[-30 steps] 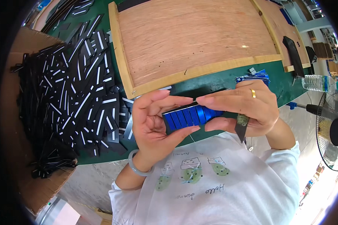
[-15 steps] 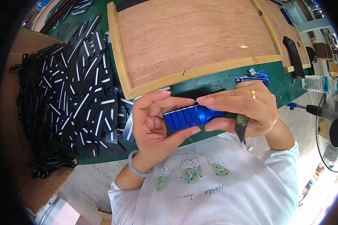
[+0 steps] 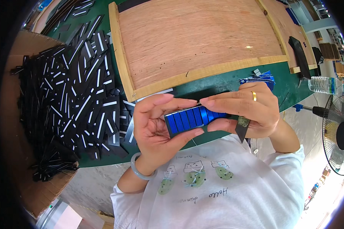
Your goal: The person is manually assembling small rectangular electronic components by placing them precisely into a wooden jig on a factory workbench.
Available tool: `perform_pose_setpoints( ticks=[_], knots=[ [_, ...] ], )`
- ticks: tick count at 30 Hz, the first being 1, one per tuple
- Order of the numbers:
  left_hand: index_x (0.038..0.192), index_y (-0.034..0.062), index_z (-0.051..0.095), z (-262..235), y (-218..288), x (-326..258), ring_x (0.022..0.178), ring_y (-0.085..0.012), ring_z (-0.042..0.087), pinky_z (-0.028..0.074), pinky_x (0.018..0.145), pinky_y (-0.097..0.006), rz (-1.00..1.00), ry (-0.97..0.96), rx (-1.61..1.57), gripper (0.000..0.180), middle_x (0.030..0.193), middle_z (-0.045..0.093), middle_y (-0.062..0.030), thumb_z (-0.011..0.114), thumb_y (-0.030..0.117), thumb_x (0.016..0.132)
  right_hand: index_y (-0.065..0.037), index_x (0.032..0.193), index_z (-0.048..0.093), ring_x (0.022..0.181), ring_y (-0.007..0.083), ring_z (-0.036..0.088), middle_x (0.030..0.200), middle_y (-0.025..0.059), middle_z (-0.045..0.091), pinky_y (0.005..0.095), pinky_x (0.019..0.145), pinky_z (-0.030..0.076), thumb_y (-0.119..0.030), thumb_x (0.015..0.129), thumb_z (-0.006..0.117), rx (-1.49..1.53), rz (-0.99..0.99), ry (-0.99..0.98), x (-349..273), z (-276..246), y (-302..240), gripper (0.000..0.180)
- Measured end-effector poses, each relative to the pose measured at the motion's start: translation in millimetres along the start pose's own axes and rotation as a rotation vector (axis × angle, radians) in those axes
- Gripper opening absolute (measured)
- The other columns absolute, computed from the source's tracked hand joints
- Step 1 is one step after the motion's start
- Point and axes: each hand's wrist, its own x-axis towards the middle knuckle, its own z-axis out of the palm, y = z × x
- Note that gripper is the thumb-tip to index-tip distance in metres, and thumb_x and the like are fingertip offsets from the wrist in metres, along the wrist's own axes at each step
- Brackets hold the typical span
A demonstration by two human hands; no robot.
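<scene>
**Blue stack held near the board**

While my left hand (image 3: pixel 156 126) and right hand (image 3: pixel 244 112) pinch the blue stack (image 3: pixel 195 117) between them, it sits just below the wooden board (image 3: pixel 202 42), above the green tabletop (image 3: pixel 225 82), with black strips (image 3: pixel 76 95) left of the board.

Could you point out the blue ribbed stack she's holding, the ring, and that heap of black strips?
blue ribbed stack (image 3: pixel 191 118), head view, middle of its ribbed blue face.
gold ring (image 3: pixel 253 95), head view, band on a finger of the right hand (image 3: pixel 248 110).
heap of black strips (image 3: pixel 72 91), head view, centre of the pile.
</scene>
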Motion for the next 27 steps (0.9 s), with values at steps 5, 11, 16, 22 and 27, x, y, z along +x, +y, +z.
perform_pose_setpoints(
  ticks=[5, 11, 16, 22, 27],
  knots=[
    [0.103, 0.0007, 0.055, -4.1, -1.2, 0.7, 0.099, -0.0227, 0.060, 0.052, 0.083, -0.031, 0.054, -0.016, 0.107, 0.043, 0.112, 0.057, -0.0209, 0.074, -0.011, 0.067, -0.003, 0.093, 0.068, 0.047, 0.0063, 0.049, 0.095, 0.0094, 0.069, 0.0205, 0.039, 0.026, -0.028, 0.064, 0.079, -0.107, -0.045, -0.042, 2.2, 0.7, -1.4, 0.040],
    [0.082, 0.0037, 0.069, -7.1, 1.3, -0.2, 0.094, -0.0224, 0.061, 0.052, 0.079, -0.030, 0.020, 0.026, 0.189, 0.023, 0.108, 0.060, -0.0182, 0.078, -0.006, 0.063, -0.007, 0.093, 0.068, 0.046, 0.0055, 0.050, 0.100, 0.0033, 0.068, 0.0193, 0.040, 0.031, -0.028, 0.063, 0.078, -0.224, -0.175, -0.176, -0.9, -1.6, -3.5, 0.038],
    [0.083, 0.0053, 0.071, -7.0, 5.6, -4.1, 0.094, -0.0229, 0.062, 0.054, 0.075, -0.030, 0.102, 0.038, 0.257, 0.024, 0.108, 0.061, -0.0178, 0.079, -0.004, 0.062, -0.006, 0.092, 0.068, 0.046, 0.0081, 0.049, 0.087, 0.0061, 0.070, 0.0191, 0.042, 0.030, -0.024, 0.062, 0.081, -0.254, -0.017, 0.114, -8.8, 3.7, -2.9, 0.038],
    [0.089, -0.0052, 0.067, -7.1, 26.0, -6.6, 0.081, -0.0287, 0.066, 0.056, 0.065, -0.030, 0.348, -0.336, 0.453, 0.017, 0.109, 0.057, -0.0281, 0.070, -0.007, 0.072, 0.000, 0.095, 0.062, 0.050, 0.0016, 0.046, 0.109, 0.0150, 0.064, 0.0162, 0.045, 0.037, -0.001, 0.075, 0.072, 0.850, 0.912, 0.486, 1.7, 20.1, -23.2, 0.022],
    [0.091, -0.0073, 0.065, -11.2, 20.4, 1.2, 0.078, -0.0275, 0.066, 0.056, 0.065, -0.028, 0.722, -0.267, 0.763, 0.021, 0.109, 0.057, -0.0282, 0.071, -0.006, 0.071, 0.001, 0.091, 0.061, 0.043, 0.0046, 0.041, 0.106, 0.0186, 0.062, 0.0166, 0.041, 0.034, -0.013, 0.086, 0.063, 1.101, 1.046, 0.414, 7.0, 21.1, -22.6, 0.016]
  ],
)
